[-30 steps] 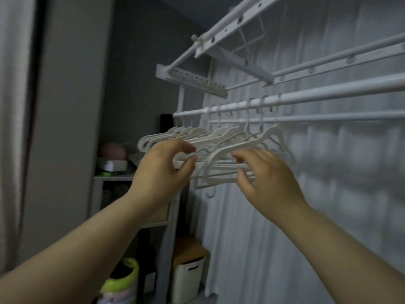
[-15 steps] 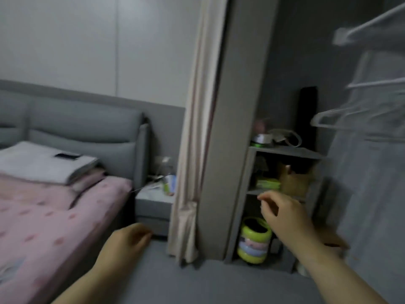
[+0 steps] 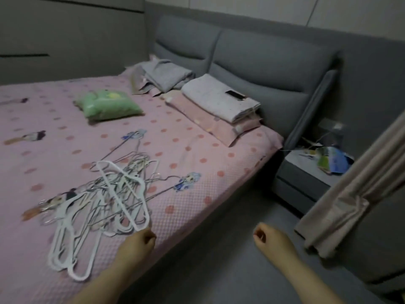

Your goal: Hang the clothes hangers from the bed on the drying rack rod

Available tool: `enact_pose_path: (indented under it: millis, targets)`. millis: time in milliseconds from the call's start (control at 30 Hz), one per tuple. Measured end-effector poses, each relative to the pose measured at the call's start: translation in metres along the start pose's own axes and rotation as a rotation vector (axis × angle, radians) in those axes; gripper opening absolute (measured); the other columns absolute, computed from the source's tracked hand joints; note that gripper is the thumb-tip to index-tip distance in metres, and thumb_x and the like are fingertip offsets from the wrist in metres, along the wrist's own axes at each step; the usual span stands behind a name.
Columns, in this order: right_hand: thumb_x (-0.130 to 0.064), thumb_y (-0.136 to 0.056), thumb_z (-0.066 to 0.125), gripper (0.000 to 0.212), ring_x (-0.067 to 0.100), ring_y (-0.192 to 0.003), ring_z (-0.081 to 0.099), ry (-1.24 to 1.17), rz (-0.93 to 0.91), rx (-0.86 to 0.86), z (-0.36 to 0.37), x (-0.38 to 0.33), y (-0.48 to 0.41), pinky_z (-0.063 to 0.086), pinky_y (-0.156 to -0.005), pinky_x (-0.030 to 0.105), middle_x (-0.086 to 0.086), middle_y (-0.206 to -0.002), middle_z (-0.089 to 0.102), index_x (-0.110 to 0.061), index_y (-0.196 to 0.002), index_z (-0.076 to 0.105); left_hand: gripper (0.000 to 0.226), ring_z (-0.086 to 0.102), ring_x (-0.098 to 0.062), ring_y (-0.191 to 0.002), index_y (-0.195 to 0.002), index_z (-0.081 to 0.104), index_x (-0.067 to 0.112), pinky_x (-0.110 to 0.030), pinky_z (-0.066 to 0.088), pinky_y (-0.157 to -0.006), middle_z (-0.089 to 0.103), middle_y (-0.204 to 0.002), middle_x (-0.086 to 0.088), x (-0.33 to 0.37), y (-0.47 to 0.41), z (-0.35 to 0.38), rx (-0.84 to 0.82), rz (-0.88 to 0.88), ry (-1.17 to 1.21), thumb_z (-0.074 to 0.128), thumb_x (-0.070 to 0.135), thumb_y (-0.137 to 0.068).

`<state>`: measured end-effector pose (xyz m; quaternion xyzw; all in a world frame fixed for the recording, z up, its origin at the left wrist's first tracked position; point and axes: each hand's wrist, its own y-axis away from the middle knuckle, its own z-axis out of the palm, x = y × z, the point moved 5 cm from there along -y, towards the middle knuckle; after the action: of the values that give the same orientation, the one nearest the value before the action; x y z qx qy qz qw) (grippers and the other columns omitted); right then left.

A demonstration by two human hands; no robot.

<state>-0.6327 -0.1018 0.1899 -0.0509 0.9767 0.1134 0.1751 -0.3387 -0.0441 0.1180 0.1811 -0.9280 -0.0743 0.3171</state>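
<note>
Hangers [image 3: 109,194] lie in a tangled heap — white plastic over thin wire — on the bed [image 3: 197,172], near its front edge. The left hand [image 3: 137,242] hovers at that edge, fingers loosely curled, holding nothing; the right hand [image 3: 266,238], equally empty, hangs off the bed's side. Fetching seems the step: next, reach and lift a few clear of the tangle.

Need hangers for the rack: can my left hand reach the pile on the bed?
Probably yes. The left hand is empty, right beside the nearest white end of the hangers, and nothing lies between them.
</note>
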Motion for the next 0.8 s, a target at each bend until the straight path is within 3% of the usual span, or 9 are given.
enact_pose_path:
  millis: [100,200,300,433,533,600,667,700,800]
  targets:
    - [-0.021,-0.089,0.053,0.04,0.014,-0.071,0.046,-0.047,-0.053,-0.112,0.033,-0.031,-0.065,0.033,-0.064,0.022,-0.011,-0.064,0.043,-0.031,-0.059,0.031,0.017,0.059,-0.021,-0.104,-0.101,0.062,0.019,-0.023,0.039,-0.074,0.065,-0.114,-0.005,-0.037,-0.03,-0.006,0.071,-0.152,0.032,0.047,0.023,-0.093]
    - [-0.02,-0.091,0.052,0.03,0.014,-0.076,0.051,-0.058,-0.084,-0.278,0.07,-0.064,-0.124,0.037,-0.067,0.021,-0.001,-0.077,0.054,-0.026,-0.063,0.041,0.025,0.056,-0.019,-0.106,-0.112,0.06,0.016,-0.024,0.04,-0.079,0.06,-0.119,-0.004,-0.07,-0.054,-0.016,0.145,-0.3,0.048,0.044,0.025,-0.096]
    - [-0.02,-0.091,0.05,0.008,0.018,-0.096,0.058,-0.048,-0.106,-0.457,0.115,-0.099,-0.17,0.041,-0.076,0.022,0.006,-0.106,0.064,-0.017,-0.091,0.058,0.031,0.051,-0.02,-0.119,-0.123,0.054,0.014,-0.028,0.039,-0.095,0.053,-0.131,-0.004,-0.098,-0.075,-0.016,0.169,-0.35,0.014,0.041,0.024,-0.097]
    - [-0.017,-0.093,0.047,0.027,0.018,-0.11,0.057,-0.055,-0.112,-0.632,0.18,-0.146,-0.207,0.043,-0.09,0.021,0.007,-0.123,0.06,-0.011,-0.118,0.056,0.042,0.038,-0.025,-0.134,-0.134,0.046,0.011,-0.033,0.032,-0.108,0.04,-0.146,-0.008,-0.134,-0.104,-0.01,0.16,-0.39,-0.1,0.043,0.025,-0.096]
    - [-0.02,-0.094,0.044,0.032,0.02,-0.115,0.054,-0.062,-0.11,-0.728,0.225,-0.178,-0.223,0.041,-0.096,0.023,0.006,-0.129,0.055,-0.014,-0.124,0.052,0.046,0.067,-0.04,-0.095,-0.108,0.068,0.001,-0.046,0.055,-0.073,0.064,-0.116,-0.024,-0.166,-0.13,-0.001,-0.008,-0.399,-0.134,0.042,0.03,-0.081]
    - [-0.021,-0.094,0.046,0.033,0.019,-0.115,0.052,-0.106,-0.085,-0.757,0.248,-0.195,-0.23,0.039,-0.096,0.023,0.005,-0.13,0.053,-0.013,-0.126,0.05,0.05,0.07,-0.041,-0.08,-0.096,0.07,0.0,-0.047,0.056,-0.059,0.068,-0.101,-0.026,-0.189,-0.146,0.001,-0.098,-0.401,-0.196,0.037,0.032,-0.074]
    - [-0.021,-0.093,0.048,0.035,0.019,-0.117,0.05,-0.161,-0.036,-0.755,0.266,-0.209,-0.236,0.037,-0.094,0.021,0.006,-0.13,0.053,-0.011,-0.127,0.047,0.062,0.054,-0.045,-0.116,-0.124,0.055,0.0,-0.055,0.047,-0.088,0.051,-0.13,-0.028,-0.205,-0.161,-0.005,-0.129,-0.42,-0.212,0.033,0.038,-0.08]
    - [-0.022,-0.093,0.048,0.037,0.02,-0.117,0.049,-0.19,0.005,-0.743,0.273,-0.214,-0.239,0.037,-0.094,0.021,0.007,-0.13,0.052,-0.01,-0.128,0.045,0.069,0.031,-0.038,-0.137,-0.141,0.033,0.005,-0.051,0.03,-0.108,0.029,-0.149,-0.022,-0.216,-0.165,-0.006,-0.154,-0.442,-0.25,0.025,0.043,-0.084]
    - [-0.021,-0.093,0.05,0.04,0.021,-0.114,0.051,-0.285,0.117,-0.723,0.289,-0.228,-0.246,0.038,-0.087,0.022,0.008,-0.131,0.051,-0.008,-0.13,0.043,0.095,-0.013,-0.018,-0.144,-0.147,-0.007,0.019,-0.036,-0.004,-0.117,-0.012,-0.157,-0.004,-0.245,-0.172,-0.007,-0.192,-0.396,-0.292,-0.01,0.063,-0.063]
